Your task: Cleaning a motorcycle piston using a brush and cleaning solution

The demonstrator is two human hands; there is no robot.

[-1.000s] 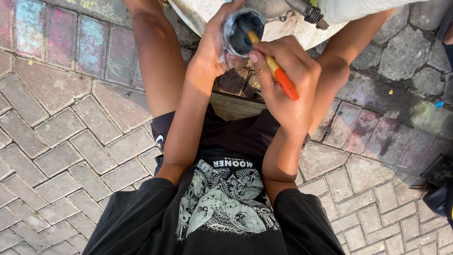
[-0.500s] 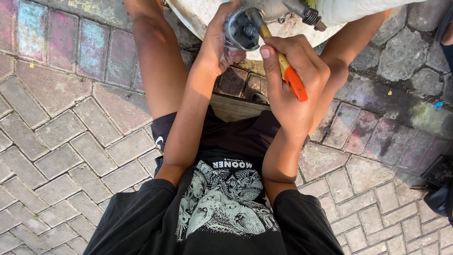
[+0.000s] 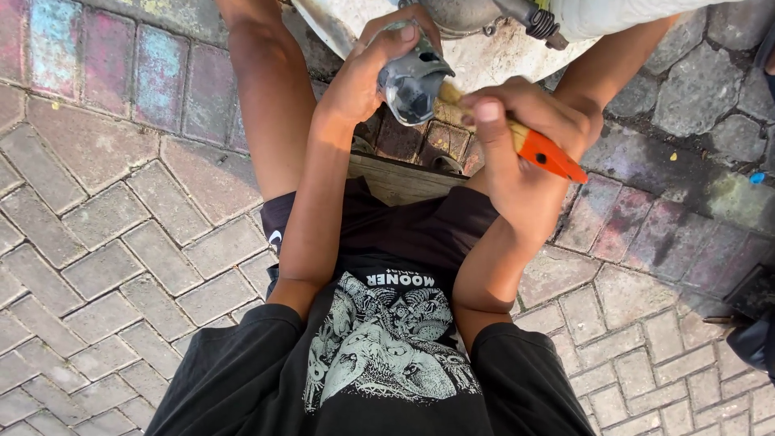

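Brush work in close quarters: a seated person's left hand (image 3: 367,77) wraps its fingers (image 3: 404,36) tight around a small grey metal part (image 3: 412,81), holding it up over the lap with its open end tilted toward the right hand (image 3: 525,141). The right fingers (image 3: 488,121) are clamped on the wooden shaft of an orange-handled brush (image 3: 541,149), whose tip is pushed into the part's dark opening. Behind both hands stands a pale, grimy machine body (image 3: 484,56) on brick paving (image 3: 105,242); a wooden board (image 3: 400,178) lies under the knees. Doing this well likely means keeping the part steady, turning it bit by bit, and using short strokes so the bristles reach the inner wall without slipping out.
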